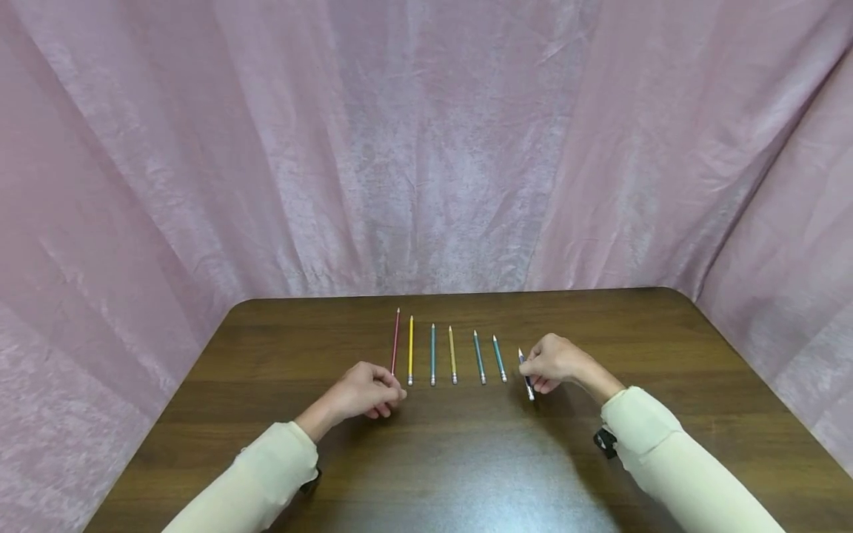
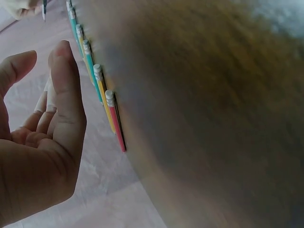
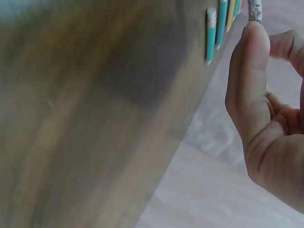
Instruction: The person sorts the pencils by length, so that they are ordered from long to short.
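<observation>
Between thumb and fingers, my right hand [image 1: 554,360] pinches a short dark pencil [image 1: 531,390] with a white end, at the right end of a row of pencils. The right wrist view shows that white end above the right thumb [image 3: 249,76]. My left hand [image 1: 366,389] holds nothing; its thumb and index finger are apart in the left wrist view. It is nearest to the red pencil [image 1: 396,337], partly covering its lower end in the head view. Rightward lie a yellow pencil [image 1: 410,352], a teal pencil [image 1: 433,355], a dull yellow pencil [image 1: 452,355] and two more teal pencils [image 1: 479,358].
The pencils lie side by side on a brown wooden table [image 1: 413,459], tips toward its far edge, longer at left and shorter at right. Pink curtains [image 1: 426,148] hang behind and beside the table.
</observation>
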Motion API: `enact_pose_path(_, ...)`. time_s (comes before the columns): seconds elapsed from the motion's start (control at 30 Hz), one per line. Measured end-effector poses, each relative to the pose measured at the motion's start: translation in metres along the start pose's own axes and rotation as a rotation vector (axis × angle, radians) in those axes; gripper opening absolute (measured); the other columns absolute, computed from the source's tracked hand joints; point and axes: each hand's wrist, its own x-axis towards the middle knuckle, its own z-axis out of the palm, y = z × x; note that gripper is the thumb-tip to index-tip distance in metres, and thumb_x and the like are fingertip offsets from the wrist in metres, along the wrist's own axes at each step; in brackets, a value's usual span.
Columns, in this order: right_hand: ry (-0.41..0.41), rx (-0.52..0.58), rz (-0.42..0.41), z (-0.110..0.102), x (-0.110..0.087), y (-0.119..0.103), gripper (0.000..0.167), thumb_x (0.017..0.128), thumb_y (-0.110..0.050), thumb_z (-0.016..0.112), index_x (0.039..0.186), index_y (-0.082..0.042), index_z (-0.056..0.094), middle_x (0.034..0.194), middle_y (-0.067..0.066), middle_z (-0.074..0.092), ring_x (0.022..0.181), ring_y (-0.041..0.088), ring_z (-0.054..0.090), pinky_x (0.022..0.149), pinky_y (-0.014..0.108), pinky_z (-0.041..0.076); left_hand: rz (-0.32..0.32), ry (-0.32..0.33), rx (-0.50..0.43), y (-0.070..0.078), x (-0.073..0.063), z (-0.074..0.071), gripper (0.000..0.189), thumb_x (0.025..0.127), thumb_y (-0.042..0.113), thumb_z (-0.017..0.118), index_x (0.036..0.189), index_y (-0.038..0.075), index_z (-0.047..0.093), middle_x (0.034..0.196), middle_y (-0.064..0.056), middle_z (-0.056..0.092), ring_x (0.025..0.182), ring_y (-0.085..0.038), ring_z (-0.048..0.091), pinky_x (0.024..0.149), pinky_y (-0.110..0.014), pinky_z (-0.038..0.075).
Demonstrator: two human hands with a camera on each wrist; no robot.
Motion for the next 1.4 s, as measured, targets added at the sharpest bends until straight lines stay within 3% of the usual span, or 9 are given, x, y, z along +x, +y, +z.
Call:
enact_pose_path(0.5,-0.033,0.044,0.082,-0.004,0.046,0.007,0.010,0.087,-0.002,0.060,0.080,0.004,0.063,0.058,0.004,0.061,0.049,0.008,0.059,0.051,0.023,0.058,0.005,-0.013,-0.002,-0.010,-0.015,-0.012,0.017,0.087,0.019,0.074,0.091,0.003,0.069,0.079,-0.007,0.072,0.065,-0.017,0.067,0.057,-0.033,0.059)
enact_pose_path(0.9,-0.023,0.015,0.112,-0.001,0.059,0.006,0.011,0.088,0.000,0.062,0.078,0.004,0.061,0.058,0.004,0.061,0.047,0.007,0.057,0.049,0.021,0.057,0.008,-0.032,-0.006,-0.017,-0.024,-0.017,0.019,0.088,0.022,0.075,0.092,0.004,0.070,0.079,-0.006,0.072,0.065,-0.017,0.067,0.057,-0.034,0.059)
enact_pose_path(1.4,-0.008,0.035,0.135,0.004,0.062,0.006,0.011,0.087,0.000,0.062,0.076,0.002,0.061,0.056,0.003,0.058,0.045,0.007,0.056,0.047,0.021,0.056,0.030,-0.050,0.007,-0.014,-0.026,-0.017,0.016,0.085,0.018,0.077,0.089,0.004,0.070,0.075,-0.009,0.072,0.063,-0.017,0.066,0.056,-0.033,0.058)
